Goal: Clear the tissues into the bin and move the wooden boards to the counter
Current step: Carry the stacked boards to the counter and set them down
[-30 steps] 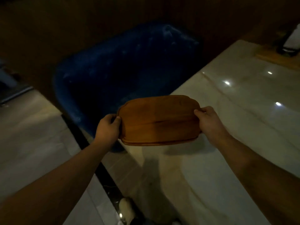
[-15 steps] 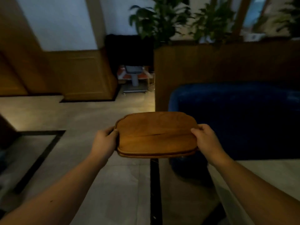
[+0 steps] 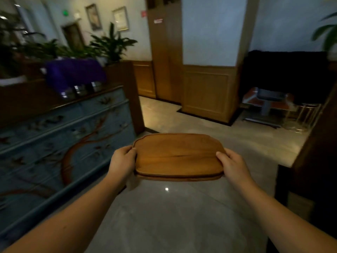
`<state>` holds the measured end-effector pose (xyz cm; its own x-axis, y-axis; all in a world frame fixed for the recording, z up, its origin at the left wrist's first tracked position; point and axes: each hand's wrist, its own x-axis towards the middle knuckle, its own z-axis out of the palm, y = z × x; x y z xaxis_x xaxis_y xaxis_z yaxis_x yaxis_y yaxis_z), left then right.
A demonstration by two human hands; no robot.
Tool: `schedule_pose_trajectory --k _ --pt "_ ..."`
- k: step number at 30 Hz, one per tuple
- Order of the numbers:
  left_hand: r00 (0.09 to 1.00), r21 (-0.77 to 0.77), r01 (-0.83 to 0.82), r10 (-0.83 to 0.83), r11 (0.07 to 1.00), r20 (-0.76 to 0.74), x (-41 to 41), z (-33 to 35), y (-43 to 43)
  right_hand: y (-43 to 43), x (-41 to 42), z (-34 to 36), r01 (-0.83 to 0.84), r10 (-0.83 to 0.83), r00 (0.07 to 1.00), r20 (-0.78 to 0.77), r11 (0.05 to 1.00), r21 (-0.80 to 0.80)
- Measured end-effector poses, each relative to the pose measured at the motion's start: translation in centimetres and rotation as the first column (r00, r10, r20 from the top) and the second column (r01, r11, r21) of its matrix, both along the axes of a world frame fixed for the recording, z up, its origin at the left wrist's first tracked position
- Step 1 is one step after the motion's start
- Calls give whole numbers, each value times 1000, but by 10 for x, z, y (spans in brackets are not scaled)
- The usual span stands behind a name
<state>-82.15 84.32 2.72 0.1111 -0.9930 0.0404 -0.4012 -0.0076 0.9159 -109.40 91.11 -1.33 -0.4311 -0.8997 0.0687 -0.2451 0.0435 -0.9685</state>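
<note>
Both hands are on the wooden boards (image 3: 177, 156), carried in the air in front of us: left hand (image 3: 122, 161) wrapped around the left short end, right hand (image 3: 231, 164) around the right short end, thumbs on top, fingers curled under. We see a dark seam along the near edge, so it reads as two boards stacked flush, one on the other. The stack is held roughly level, long side across our view, top face bare.

Nothing supports the stack but our hands; it hangs over the grey tiled floor (image 3: 173, 216), with a ceiling light reflected on the tiles just below its near edge.

To our left stands a blue painted cabinet (image 3: 60, 136) with a branch pattern on its drawers and a dark wooden top. Its right end is near the stack's left end but not touching. On that top, toward its back, sits a purple cloth (image 3: 74, 72) over some shiny metal items, with potted plants (image 3: 111, 44) behind. Ahead is a wood-panelled column (image 3: 206, 92). Background is blurred.
</note>
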Motion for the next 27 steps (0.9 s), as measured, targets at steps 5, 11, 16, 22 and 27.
schedule_pose_trajectory --k 5,11,16,22,27 --pt "988 38 -156 156 987 -5 71 1 -43 -85 63 5 -184 184 983 13 983 -17" --pt "952 51 -303 305 952 -27 126 -1 -117 -217 121 2 -377 375 926 -41 926 -36" --pt "899 64 -435 437 898 -38 165 4 -178 -323 163 8 -518 517 855 -48 855 -8" --pt "814 71 -577 580 814 -29 225 12 -236 -439 239 22 -672 671 732 -117 740 40" --pt "753 73 -655 657 752 -20 293 9 -267 -503 328 21 -749 749 647 -141 659 64"
